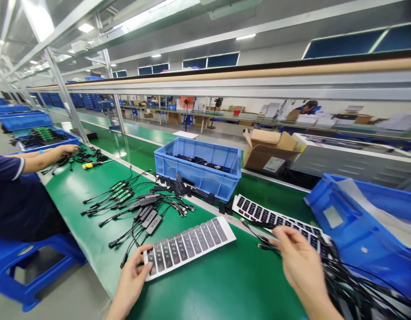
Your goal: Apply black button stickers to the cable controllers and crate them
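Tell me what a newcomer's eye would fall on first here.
Probably the white sheet of dark labels, low in the centre, held at its left end by the left hand over the green bench. Next might come the blue bin in the middle of the view, with black parts inside. The right hand is near the black cables heaped at lower right; whether it grips one is unclear.

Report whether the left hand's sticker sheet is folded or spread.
Spread: the sticker sheet shows a row of dark stickers, no fold visible.
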Motion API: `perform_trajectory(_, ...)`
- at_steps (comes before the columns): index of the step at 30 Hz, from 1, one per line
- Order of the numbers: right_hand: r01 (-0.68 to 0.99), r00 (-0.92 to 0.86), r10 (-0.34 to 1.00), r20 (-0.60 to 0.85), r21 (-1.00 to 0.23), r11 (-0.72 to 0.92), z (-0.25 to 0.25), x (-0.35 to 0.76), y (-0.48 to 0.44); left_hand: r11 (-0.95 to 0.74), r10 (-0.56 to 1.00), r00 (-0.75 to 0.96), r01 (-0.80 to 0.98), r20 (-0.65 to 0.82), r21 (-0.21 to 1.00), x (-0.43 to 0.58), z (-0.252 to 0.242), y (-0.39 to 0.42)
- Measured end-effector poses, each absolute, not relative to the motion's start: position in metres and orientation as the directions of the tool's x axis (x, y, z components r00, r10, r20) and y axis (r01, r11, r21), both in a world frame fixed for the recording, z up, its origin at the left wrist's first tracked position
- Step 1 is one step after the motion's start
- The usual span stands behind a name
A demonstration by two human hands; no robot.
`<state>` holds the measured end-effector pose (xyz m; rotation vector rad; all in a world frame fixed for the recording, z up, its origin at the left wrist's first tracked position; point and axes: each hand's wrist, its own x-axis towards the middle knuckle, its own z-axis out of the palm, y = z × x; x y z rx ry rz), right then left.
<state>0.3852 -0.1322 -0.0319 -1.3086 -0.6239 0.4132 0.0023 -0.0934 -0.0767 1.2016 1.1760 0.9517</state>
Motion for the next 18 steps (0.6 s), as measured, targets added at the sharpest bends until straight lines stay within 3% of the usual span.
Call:
perform_trajectory(3, -0.057, 0.825, 0.552, 0.124, -0.953, 0.299, -0.019, 0.389, -0.126, 0.001, 0.977, 0.191, 0.451, -0.097, 0.893, -0.002, -0.070, -0.101)
perform_trajectory(6, -0.116, 0.795, 0.601, 0.082, -0.952, 0.284, -0.010, 0.378, -0.121, -0.117, 0.990, 0.143, 0.841, -0.008, 0.528, -0.003, -0.052, -0.096)
perform_trajectory(9, -0.116, 0.721, 0.688, 0.082, -0.965, 0.237, -0.010, 0.355, -0.114, -0.128, 0.992, 0.118, 0.955, 0.052, 0.267, 0.005, -0.038, -0.071)
perform_trajectory(13, -0.106, 0.597, 0.800, 0.054, -0.984, 0.145, -0.015, 0.327, -0.105, -0.121, 0.993, 0.112, 0.947, 0.046, 0.299, 0.022, -0.036, -0.030)
perform_trajectory(18, -0.084, 0.521, 0.852, 0.048, -0.991, 0.107, -0.014, 0.314, -0.098, -0.070, 0.996, 0.089, 0.821, -0.006, 0.566, 0.020, -0.034, 0.005)
